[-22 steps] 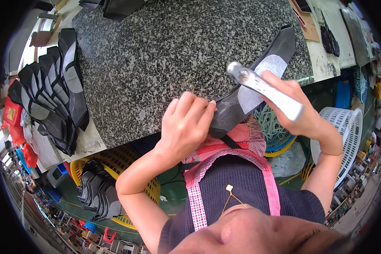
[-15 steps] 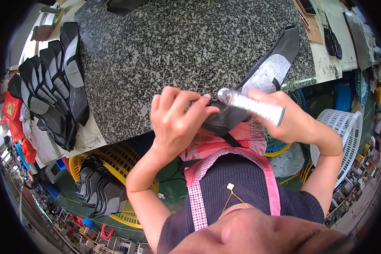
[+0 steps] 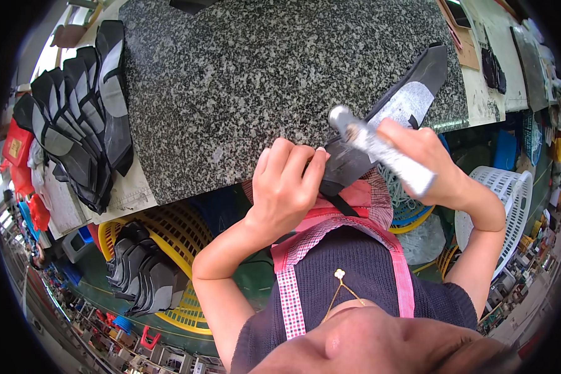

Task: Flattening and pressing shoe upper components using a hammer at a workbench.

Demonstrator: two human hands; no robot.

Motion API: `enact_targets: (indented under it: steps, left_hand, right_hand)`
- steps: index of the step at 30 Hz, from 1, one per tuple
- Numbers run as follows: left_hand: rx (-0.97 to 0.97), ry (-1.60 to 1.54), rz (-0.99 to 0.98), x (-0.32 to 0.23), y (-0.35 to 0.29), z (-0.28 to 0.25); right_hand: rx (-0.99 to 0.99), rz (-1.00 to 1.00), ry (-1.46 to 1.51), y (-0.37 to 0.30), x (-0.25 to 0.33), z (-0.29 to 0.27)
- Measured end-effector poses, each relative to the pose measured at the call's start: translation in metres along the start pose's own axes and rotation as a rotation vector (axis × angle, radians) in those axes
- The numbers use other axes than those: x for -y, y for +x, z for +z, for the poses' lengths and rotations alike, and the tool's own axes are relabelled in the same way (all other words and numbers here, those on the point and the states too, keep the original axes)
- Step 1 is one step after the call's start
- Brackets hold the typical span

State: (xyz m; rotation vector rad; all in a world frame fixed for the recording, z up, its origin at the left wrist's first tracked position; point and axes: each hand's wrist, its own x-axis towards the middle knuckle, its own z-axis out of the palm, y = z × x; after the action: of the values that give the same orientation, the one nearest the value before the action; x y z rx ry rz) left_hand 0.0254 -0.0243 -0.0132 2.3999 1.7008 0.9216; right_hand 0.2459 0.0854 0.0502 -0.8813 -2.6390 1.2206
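A black and grey shoe upper piece (image 3: 406,101) lies slantwise over the near right edge of the speckled stone slab (image 3: 224,81). Its near end hangs toward the apron. My left hand (image 3: 285,187) is closed at the left edge of that end, fingertips pressed on the material. My right hand (image 3: 427,161) is wrapped round a hammer, whose handle is mostly hidden in the fist. The silvery hammer head (image 3: 380,149), a little smeared by motion, hovers over the middle of the piece, apart from it.
Several similar shoe uppers (image 3: 75,124) lie fanned out left of the slab. More sit in a yellow basket (image 3: 190,249) below left. A white basket (image 3: 517,193) stands at right. A phone (image 3: 458,14) rests at the far right. Another dark piece (image 3: 190,5) lies at the far edge.
My left hand has shifted right along the edge of the shoe upper, its fingers more bunched. The hammer head has risen off the piece. The piece has moved slightly right.
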Motion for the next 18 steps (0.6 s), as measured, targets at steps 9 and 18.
enact_targets:
  steps: [9, 18]
  left_hand:
    - [0.090, 0.108, 0.092, -0.003, 0.004, -0.006]
    - [0.137, 0.049, 0.175, -0.027, -0.011, 0.016]
  right_hand:
    - [-0.018, -0.058, 0.128, 0.006, 0.001, 0.005]
    - [0.090, -0.025, 0.039, 0.011, -0.002, 0.010]
